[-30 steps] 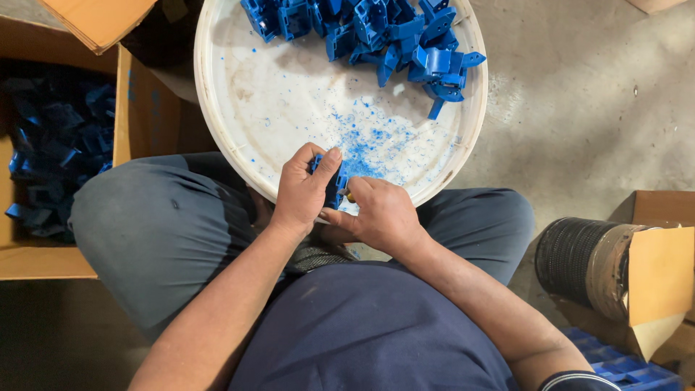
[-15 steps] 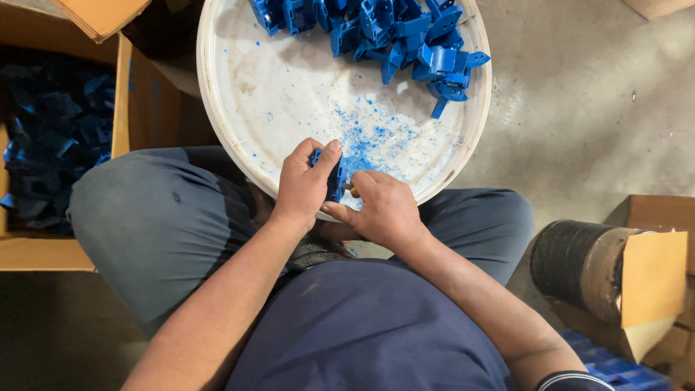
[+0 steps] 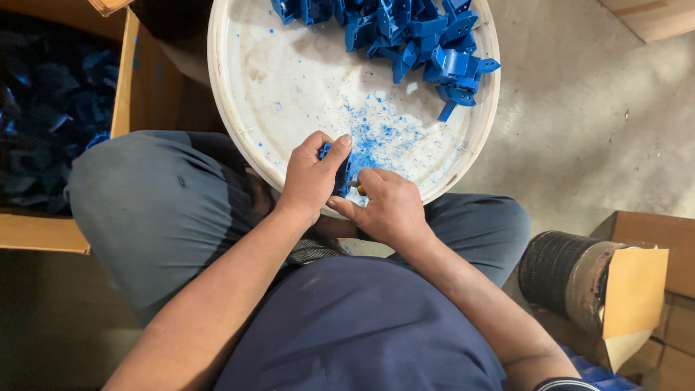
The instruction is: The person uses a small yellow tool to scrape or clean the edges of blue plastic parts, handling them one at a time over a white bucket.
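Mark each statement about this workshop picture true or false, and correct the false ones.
1. The left hand grips a small blue plastic part. True.
2. The round white tray holds a heap of red parts. False: the heap of parts is blue.
3. Blue shavings lie scattered on the tray. True.
4. The right hand rests on the cardboard box. False: it is at the blue part, beside the left hand.

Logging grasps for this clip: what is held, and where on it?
Left hand pinches a small blue plastic part by its sides; right hand meets its lower end.
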